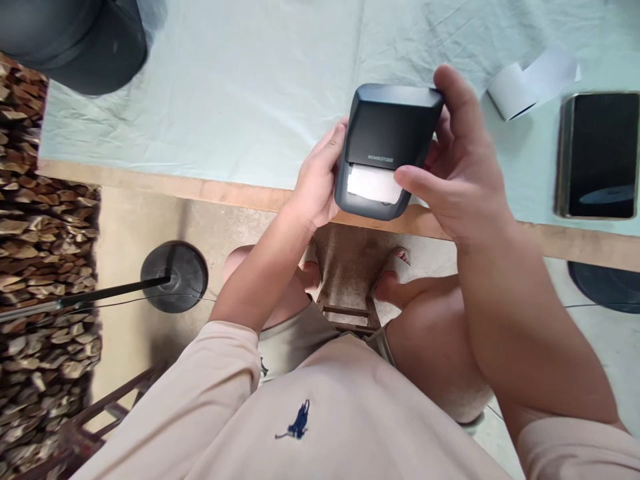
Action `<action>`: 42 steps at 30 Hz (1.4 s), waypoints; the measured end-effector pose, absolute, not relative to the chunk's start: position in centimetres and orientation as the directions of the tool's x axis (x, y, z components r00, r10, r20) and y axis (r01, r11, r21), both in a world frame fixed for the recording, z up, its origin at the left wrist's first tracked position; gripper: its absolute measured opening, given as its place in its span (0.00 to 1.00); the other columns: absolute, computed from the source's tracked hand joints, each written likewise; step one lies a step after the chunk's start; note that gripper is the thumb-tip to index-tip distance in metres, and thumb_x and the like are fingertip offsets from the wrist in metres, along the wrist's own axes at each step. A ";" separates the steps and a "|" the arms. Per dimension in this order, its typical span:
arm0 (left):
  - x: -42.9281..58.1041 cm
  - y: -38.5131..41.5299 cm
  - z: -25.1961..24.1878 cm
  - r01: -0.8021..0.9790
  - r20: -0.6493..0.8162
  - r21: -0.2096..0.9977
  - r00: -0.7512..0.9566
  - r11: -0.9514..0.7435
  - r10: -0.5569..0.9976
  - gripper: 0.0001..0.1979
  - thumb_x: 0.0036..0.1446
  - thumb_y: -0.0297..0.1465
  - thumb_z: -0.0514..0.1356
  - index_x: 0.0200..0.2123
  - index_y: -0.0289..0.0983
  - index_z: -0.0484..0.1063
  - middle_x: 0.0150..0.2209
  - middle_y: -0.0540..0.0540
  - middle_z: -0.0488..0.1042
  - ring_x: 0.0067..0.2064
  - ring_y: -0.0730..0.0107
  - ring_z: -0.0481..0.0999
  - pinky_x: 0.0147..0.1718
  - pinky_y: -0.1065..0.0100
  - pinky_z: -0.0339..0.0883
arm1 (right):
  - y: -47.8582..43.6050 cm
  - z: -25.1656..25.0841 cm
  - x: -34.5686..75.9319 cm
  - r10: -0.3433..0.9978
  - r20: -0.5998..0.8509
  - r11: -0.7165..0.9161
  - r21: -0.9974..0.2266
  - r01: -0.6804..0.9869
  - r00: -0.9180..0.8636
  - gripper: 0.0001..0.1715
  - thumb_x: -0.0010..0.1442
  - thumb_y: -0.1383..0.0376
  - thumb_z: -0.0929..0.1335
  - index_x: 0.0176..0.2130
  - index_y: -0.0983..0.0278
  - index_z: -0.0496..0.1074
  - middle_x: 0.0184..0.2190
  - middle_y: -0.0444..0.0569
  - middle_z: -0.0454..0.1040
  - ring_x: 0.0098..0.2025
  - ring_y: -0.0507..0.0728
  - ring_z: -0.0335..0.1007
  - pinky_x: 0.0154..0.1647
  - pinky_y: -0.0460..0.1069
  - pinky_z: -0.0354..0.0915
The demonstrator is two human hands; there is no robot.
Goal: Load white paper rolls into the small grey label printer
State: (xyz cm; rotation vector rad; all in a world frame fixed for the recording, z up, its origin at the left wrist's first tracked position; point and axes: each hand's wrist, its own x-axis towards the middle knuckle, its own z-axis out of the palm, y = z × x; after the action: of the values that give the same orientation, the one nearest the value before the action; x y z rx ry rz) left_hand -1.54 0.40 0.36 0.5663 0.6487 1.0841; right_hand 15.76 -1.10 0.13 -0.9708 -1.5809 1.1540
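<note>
Held over the table's front edge is a dark, handheld label printer (pixel 395 130) with small lettering on its face. White label paper (pixel 373 183) shows in the slot at its lower end. My left hand (pixel 320 173) wraps round the printer's left side, its fingers mostly hidden behind it. On the other side, my right hand (pixel 465 153) grips the printer, one fingertip at the top right corner and the thumb touching the right end of the paper. A partly unrolled white paper roll (pixel 515 93) lies on the table beyond my right hand.
A dark phone (pixel 597 157) lies at the right on the pale green tablecloth (pixel 225 100). At the back left stands a large black object (pixel 80 40). Below are a round black stand base (pixel 174 277) with a pole, and stacked firewood (pixel 47 300) at the left.
</note>
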 end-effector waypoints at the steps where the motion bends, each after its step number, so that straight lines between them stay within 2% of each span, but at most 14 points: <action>1: -1.5 0.4 0.4 -0.609 -0.218 0.680 0.365 0.409 0.905 0.17 0.64 0.36 0.49 0.42 0.31 0.71 0.47 0.49 0.74 0.65 0.61 0.64 0.57 0.64 0.69 | -1.1 0.4 16.0 0.943 0.233 0.273 -0.951 0.148 -0.238 0.48 0.47 0.55 0.73 0.61 0.41 0.49 0.58 0.37 0.60 0.56 0.50 0.64 0.57 0.50 0.69; 3: -1.4 0.4 0.6 -0.582 -0.213 0.672 0.440 0.458 0.872 0.21 0.62 0.42 0.49 0.43 0.32 0.73 0.46 0.46 0.76 0.64 0.61 0.65 0.57 0.65 0.70 | -1.2 1.0 16.3 0.939 0.328 0.344 -0.880 0.327 -0.106 0.45 0.45 0.56 0.74 0.59 0.46 0.55 0.56 0.40 0.62 0.53 0.50 0.65 0.49 0.46 0.70; 5: -1.4 0.3 0.6 -0.564 -0.165 0.705 0.460 0.431 0.872 0.20 0.61 0.41 0.52 0.45 0.33 0.72 0.46 0.45 0.77 0.63 0.62 0.66 0.58 0.65 0.69 | -1.1 1.7 16.2 0.872 0.488 0.420 -0.790 0.447 0.043 0.33 0.48 0.56 0.73 0.52 0.54 0.64 0.49 0.42 0.65 0.38 0.44 0.66 0.34 0.42 0.67; 8: -1.3 0.1 0.7 -0.542 -0.131 0.747 0.449 0.386 0.884 0.15 0.62 0.33 0.52 0.50 0.36 0.70 0.46 0.48 0.77 0.64 0.65 0.66 0.60 0.64 0.67 | -0.7 2.6 15.5 0.777 0.606 0.505 -0.762 0.405 0.171 0.14 0.59 0.58 0.65 0.44 0.61 0.65 0.43 0.42 0.61 0.23 0.35 0.54 0.23 0.41 0.59; 11: -1.3 0.0 0.9 -0.527 -0.156 0.748 0.452 0.404 0.878 0.15 0.62 0.32 0.52 0.49 0.39 0.71 0.49 0.49 0.76 0.66 0.65 0.63 0.63 0.63 0.64 | -0.4 3.1 15.0 0.759 0.596 0.516 -0.796 0.316 0.262 0.11 0.62 0.60 0.62 0.43 0.63 0.61 0.43 0.44 0.59 0.32 0.41 0.69 0.30 0.44 0.68; 13: -1.3 0.0 1.0 -0.532 -0.167 0.741 0.445 0.410 0.880 0.15 0.62 0.32 0.52 0.49 0.38 0.71 0.50 0.50 0.75 0.67 0.63 0.61 0.64 0.63 0.63 | -0.4 3.2 15.0 0.779 0.591 0.470 -0.771 0.430 0.209 0.08 0.62 0.62 0.61 0.42 0.63 0.60 0.39 0.45 0.62 0.40 0.46 0.72 0.31 0.45 0.65; 16: -1.3 0.0 1.0 -0.503 -0.174 0.763 0.445 0.406 0.879 0.17 0.63 0.29 0.50 0.53 0.37 0.69 0.49 0.50 0.74 0.67 0.64 0.60 0.63 0.64 0.64 | -0.6 3.2 15.4 0.870 0.494 0.376 -0.656 0.654 -0.005 0.06 0.56 0.66 0.64 0.37 0.63 0.67 0.34 0.43 0.71 0.32 0.46 0.67 0.28 0.45 0.57; 19: -1.2 0.0 1.0 -0.442 -0.179 0.811 0.434 0.382 0.883 0.18 0.63 0.27 0.49 0.54 0.39 0.68 0.48 0.51 0.75 0.67 0.67 0.60 0.62 0.66 0.65 | -1.2 3.7 15.8 0.931 0.347 0.311 -0.593 0.743 -0.113 0.12 0.48 0.69 0.68 0.36 0.59 0.72 0.34 0.39 0.75 0.26 0.45 0.58 0.33 0.47 0.56; 27: -1.1 -0.1 1.1 -0.390 -0.190 0.848 0.408 0.358 0.893 0.19 0.62 0.27 0.52 0.55 0.40 0.67 0.50 0.50 0.74 0.68 0.65 0.58 0.63 0.65 0.63 | -1.1 5.7 15.3 0.997 -0.076 0.012 -0.247 0.969 -0.032 0.27 0.47 0.57 0.70 0.48 0.44 0.68 0.29 0.41 0.70 0.24 0.47 0.36 0.30 0.48 0.41; 30: -1.2 -0.1 1.0 -0.336 -0.167 0.879 0.446 0.338 0.879 0.19 0.64 0.28 0.48 0.56 0.40 0.65 0.50 0.51 0.74 0.68 0.67 0.58 0.62 0.65 0.65 | -0.6 5.6 15.1 0.995 -0.096 -0.009 -0.272 0.962 -0.018 0.27 0.45 0.60 0.70 0.47 0.43 0.68 0.35 0.38 0.73 0.24 0.47 0.41 0.30 0.49 0.47; 34: -1.5 0.1 0.7 -0.347 -0.135 0.882 0.462 0.318 0.877 0.17 0.64 0.29 0.48 0.54 0.39 0.66 0.49 0.51 0.74 0.68 0.66 0.58 0.62 0.63 0.66 | -1.5 5.2 15.6 0.995 0.063 0.104 -0.582 0.806 -0.083 0.26 0.42 0.67 0.70 0.43 0.52 0.70 0.38 0.38 0.74 0.25 0.44 0.55 0.31 0.48 0.58; 38: -1.4 0.3 0.4 -0.440 -0.124 0.835 0.434 0.331 0.892 0.15 0.63 0.33 0.51 0.50 0.36 0.68 0.47 0.49 0.75 0.67 0.63 0.60 0.62 0.63 0.66 | -2.2 4.2 16.3 0.991 0.137 0.135 -0.963 0.234 -0.008 0.23 0.44 0.66 0.66 0.43 0.58 0.66 0.31 0.41 0.69 0.23 0.43 0.57 0.18 0.42 0.48; 40: -1.3 0.3 0.5 -0.469 -0.148 0.810 0.417 0.352 0.897 0.15 0.64 0.34 0.49 0.49 0.35 0.69 0.45 0.49 0.75 0.67 0.63 0.61 0.62 0.63 0.66 | -1.8 3.1 16.3 0.995 0.017 0.023 -0.998 -0.056 0.097 0.22 0.42 0.64 0.63 0.41 0.58 0.61 0.26 0.41 0.63 0.21 0.44 0.56 0.16 0.42 0.46; 42: -1.1 0.3 0.7 -0.488 -0.173 0.792 0.397 0.367 0.901 0.15 0.64 0.34 0.49 0.49 0.35 0.69 0.45 0.49 0.75 0.66 0.64 0.62 0.61 0.64 0.67 | -1.1 1.7 16.2 0.977 -0.081 -0.044 -0.982 -0.182 0.199 0.22 0.41 0.63 0.61 0.40 0.59 0.57 0.26 0.41 0.60 0.19 0.44 0.54 0.15 0.43 0.47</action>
State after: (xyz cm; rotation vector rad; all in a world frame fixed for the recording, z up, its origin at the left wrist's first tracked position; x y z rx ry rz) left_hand -1.11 0.29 0.67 0.7242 0.6732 0.9841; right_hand 16.23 -1.05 1.74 -1.2137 -0.8980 1.1790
